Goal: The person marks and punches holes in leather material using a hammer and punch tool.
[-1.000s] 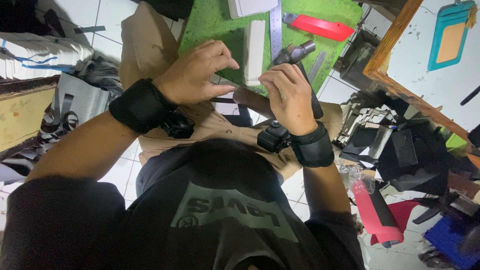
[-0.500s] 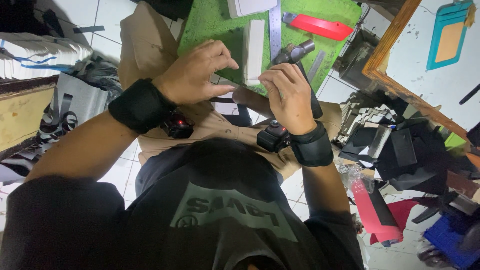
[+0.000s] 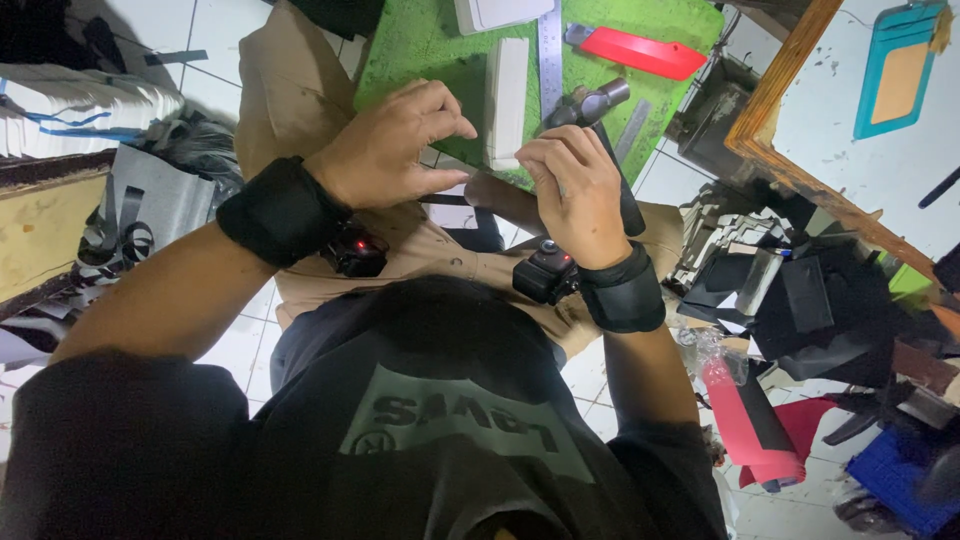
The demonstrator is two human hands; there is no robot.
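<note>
My left hand (image 3: 395,150) pins a thin dark strip (image 3: 445,199) (soft, floppy, best held flat near its end) at the green mat's (image 3: 420,50) edge, my right hand (image 3: 575,190) wraps the hammer (image 3: 590,105), head-heavy and rigid, mid-handle.

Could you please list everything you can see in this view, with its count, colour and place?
cutting mat: one, green, across the lap, top centre
hammer: one, dark metal head, black handle, in the right hand
white block: one, upright on the mat beside the hammer
steel ruler: one, silver, lying on the mat
utility knife: one, red, top of the mat
black strip: one, under the left hand
red roll: one, on the floor, lower right
dark scraps: a pile, black, right side
wrist straps: two, black, one per wrist
left hand: resting over the strip
right hand: gripping the hammer
</note>
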